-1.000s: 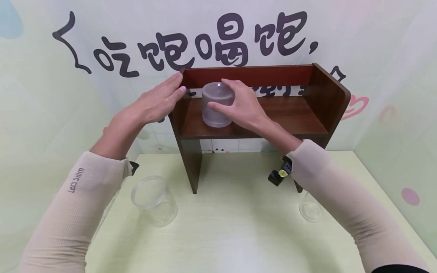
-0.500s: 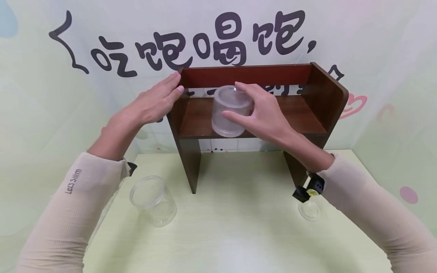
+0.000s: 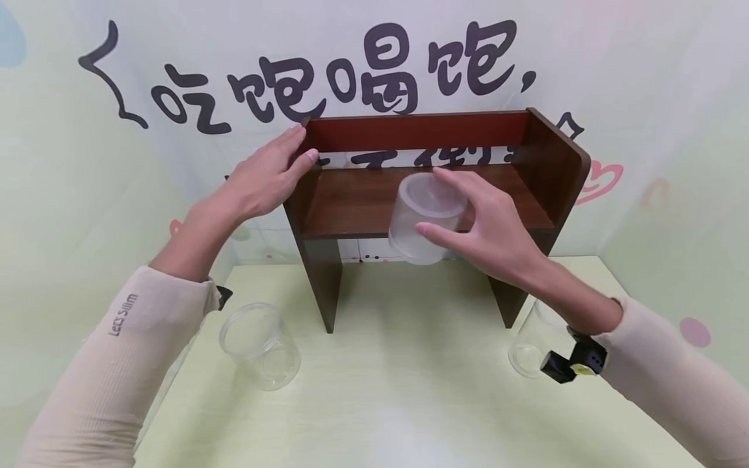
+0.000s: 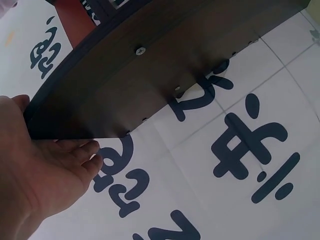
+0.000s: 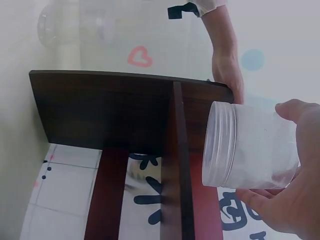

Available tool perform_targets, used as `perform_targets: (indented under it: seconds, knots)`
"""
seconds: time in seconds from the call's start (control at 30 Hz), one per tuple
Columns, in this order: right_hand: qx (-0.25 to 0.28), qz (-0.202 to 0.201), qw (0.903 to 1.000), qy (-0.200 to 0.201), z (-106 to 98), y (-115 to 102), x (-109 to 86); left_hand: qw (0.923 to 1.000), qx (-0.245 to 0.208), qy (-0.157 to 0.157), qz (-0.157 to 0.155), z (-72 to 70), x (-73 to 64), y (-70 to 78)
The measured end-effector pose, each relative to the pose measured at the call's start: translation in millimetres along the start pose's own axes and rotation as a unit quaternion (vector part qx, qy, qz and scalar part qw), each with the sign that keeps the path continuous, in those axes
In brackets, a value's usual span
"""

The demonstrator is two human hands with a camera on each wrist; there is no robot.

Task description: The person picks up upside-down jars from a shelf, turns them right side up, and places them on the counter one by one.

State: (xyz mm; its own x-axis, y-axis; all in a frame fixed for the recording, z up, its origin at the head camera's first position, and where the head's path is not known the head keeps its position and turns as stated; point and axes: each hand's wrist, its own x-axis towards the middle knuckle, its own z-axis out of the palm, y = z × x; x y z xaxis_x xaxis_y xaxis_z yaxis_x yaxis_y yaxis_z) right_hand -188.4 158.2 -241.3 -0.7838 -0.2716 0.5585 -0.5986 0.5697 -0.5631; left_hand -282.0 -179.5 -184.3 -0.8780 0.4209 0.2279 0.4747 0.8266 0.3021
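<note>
My right hand (image 3: pixel 497 227) grips a clear plastic jar (image 3: pixel 424 218) between thumb and fingers near its upper end. The jar hangs slightly tilted in front of the brown wooden shelf (image 3: pixel 351 201). In the right wrist view, the ribbed rim of the jar (image 5: pixel 220 145) faces away from my palm; whether a lid covers it I cannot tell. My left hand (image 3: pixel 266 172) holds the top left corner of the shelf, thumb toward the inside. The left wrist view has this hand (image 4: pixel 45 180) at the dark side panel (image 4: pixel 125 85), part of its fingers hidden behind the edge.
One clear jar (image 3: pixel 260 351) stands on the pale table (image 3: pixel 374 390) at the left. Another clear jar (image 3: pixel 529 344) stands at the right, partly behind my right forearm. A printed wall (image 3: pixel 175 39) rises behind the shelf, with side walls close by.
My right hand has drawn the jar from the left part of the shelf to the right and forward, off the shelf's front edge. The left hand stays on the corner.
</note>
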Motion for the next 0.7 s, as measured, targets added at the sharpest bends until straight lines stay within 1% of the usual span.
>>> perform_targets:
  seconds: [0.2,0.27,0.33,0.4,0.43,0.5,0.57,0.63,0.7]
  knots:
    - [0.004,-0.001,1.0,-0.003,0,8,-17.9,0.9992,0.028,0.025,-0.01,2.5,-0.9,0.9]
    - [0.008,-0.001,1.0,-0.006,1,11,-23.9,0.9985,0.035,0.041,-0.009,3.3,-2.3,1.9]
    - [0.013,-0.002,0.9999,-0.008,3,15,-30.0,0.9967,0.047,0.066,-0.003,4.9,-4.4,3.0]
    - [0.021,-0.003,0.9997,-0.011,5,18,-36.0,0.9928,0.062,0.103,0.008,8.1,-6.9,4.5]
    - [0.026,-0.003,0.9996,-0.012,6,20,-38.9,0.9895,0.068,0.126,0.018,10.2,-8.5,5.3]
    - [0.033,-0.001,0.9993,-0.016,9,22,-45.3,0.98,0.076,0.178,0.046,15.7,-12.3,8.5]
    - [0.036,0.004,0.9991,-0.02,13,25,-51.6,0.9654,0.069,0.235,0.089,23.3,-16.1,13.0]
    - [0.039,0.012,0.9989,-0.022,16,28,-58.6,0.9465,0.054,0.286,0.14,32.4,-20.4,19.7]
    - [0.044,0.019,0.9986,-0.023,20,32,-65.5,0.9259,0.034,0.325,0.19,43.1,-25.1,27.2]
